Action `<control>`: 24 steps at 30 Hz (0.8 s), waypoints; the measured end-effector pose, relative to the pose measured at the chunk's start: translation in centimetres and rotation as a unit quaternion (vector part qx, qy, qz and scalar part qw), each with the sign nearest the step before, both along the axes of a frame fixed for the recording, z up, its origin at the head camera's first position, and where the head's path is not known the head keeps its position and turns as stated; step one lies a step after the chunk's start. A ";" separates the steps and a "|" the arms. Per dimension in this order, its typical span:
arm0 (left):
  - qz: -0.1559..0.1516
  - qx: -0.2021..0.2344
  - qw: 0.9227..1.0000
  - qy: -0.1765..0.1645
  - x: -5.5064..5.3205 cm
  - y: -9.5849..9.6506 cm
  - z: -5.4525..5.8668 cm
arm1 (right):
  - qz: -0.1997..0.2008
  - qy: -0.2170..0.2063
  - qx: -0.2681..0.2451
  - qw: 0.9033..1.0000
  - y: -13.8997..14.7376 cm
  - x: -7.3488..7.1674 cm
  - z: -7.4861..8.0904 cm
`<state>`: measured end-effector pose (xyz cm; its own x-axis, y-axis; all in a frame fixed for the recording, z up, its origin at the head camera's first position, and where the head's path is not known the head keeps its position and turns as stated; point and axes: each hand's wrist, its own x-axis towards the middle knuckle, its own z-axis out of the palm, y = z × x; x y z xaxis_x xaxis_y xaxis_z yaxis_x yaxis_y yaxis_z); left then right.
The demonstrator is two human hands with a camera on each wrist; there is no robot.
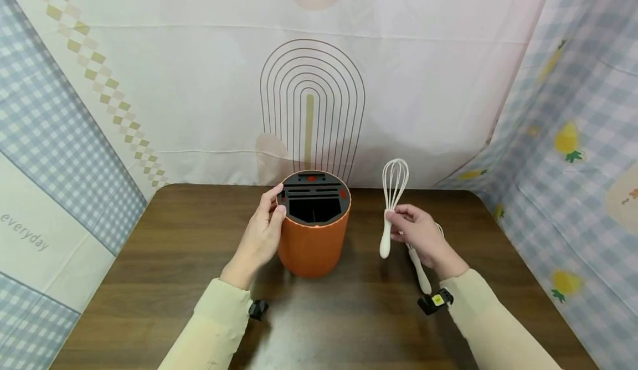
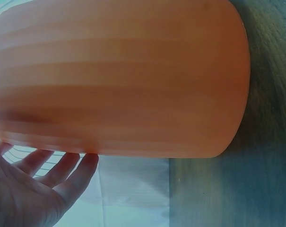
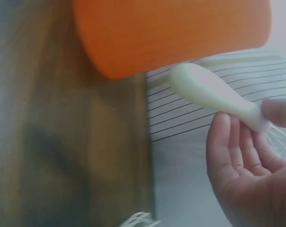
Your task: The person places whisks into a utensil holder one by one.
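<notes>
An orange utensil holder with a black slotted insert stands upright on the table. My left hand rests against its left side near the rim, and the left wrist view shows nearly straight fingers touching the wall. To the right of the holder, my right hand pinches a white whisk where handle and wires meet. Its wires point up and its handle hangs down, above the table. A second white whisk lies beneath the right hand, which partly covers it.
The brown wooden table ends at a white patterned cloth behind the holder. Blue checked cloth hangs along the right side, with more on the left.
</notes>
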<state>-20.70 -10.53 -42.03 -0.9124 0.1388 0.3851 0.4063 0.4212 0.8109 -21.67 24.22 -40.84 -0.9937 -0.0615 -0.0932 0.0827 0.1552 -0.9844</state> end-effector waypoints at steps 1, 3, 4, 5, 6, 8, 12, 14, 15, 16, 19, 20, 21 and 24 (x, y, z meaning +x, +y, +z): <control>-0.001 0.000 1.000 0.001 0.0 0.0 0.0 | -0.002 0.013 -0.008 1.000 -0.1 0.0 0.6; -0.004 0.000 1.000 0.001 0.0 0.0 0.0 | -0.002 0.034 -0.020 0.999 -0.3 0.1 1.6; -0.005 0.000 1.000 0.000 0.0 0.0 0.0 | 0.001 0.045 -0.025 0.999 -0.3 0.1 2.1; -0.007 0.000 1.000 -0.002 0.0 0.0 0.0 | 0.003 0.056 -0.033 0.998 -0.4 0.1 2.6; -0.008 0.001 1.000 -0.004 0.1 0.1 0.0 | 0.005 0.068 -0.041 0.997 -0.5 0.1 3.0; -0.009 0.003 1.000 -0.007 0.1 0.1 0.1 | 0.010 0.091 -0.060 0.994 -0.7 0.2 4.0; -0.012 0.004 1.000 -0.012 0.0 0.2 0.1 | 0.016 0.135 -0.094 0.986 -1.4 0.4 5.7; -0.014 0.003 1.000 -0.013 0.1 0.3 0.2 | 0.018 0.151 -0.107 0.983 -1.8 0.5 6.4; -0.015 0.003 1.000 -0.014 0.1 0.3 0.2 | 0.018 0.158 -0.114 0.981 -2.0 0.6 6.7; -0.016 0.003 1.000 -0.014 0.1 0.3 0.2 | 0.018 0.165 -0.122 0.979 -2.2 0.6 6.9; -0.018 0.003 1.000 -0.015 0.1 0.3 0.2 | 0.014 0.185 -0.138 0.973 -2.9 0.7 7.6; -0.018 0.003 1.000 -0.015 0.1 0.4 0.2 | 0.012 0.192 -0.143 0.971 -3.1 0.8 7.8; -0.019 0.004 1.000 -0.015 0.1 0.4 0.3 | 0.008 0.198 -0.147 0.969 -3.3 0.8 7.9; -0.023 0.007 1.000 -0.016 0.1 0.4 0.3 | -0.002 0.212 -0.155 0.965 -3.8 0.8 8.4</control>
<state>-20.61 -10.12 -41.74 -0.9173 0.1750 0.3577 0.3982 0.3917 0.8295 -20.85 20.38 -32.44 -0.9385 -0.0179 0.3447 -0.3382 -0.1523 -0.9287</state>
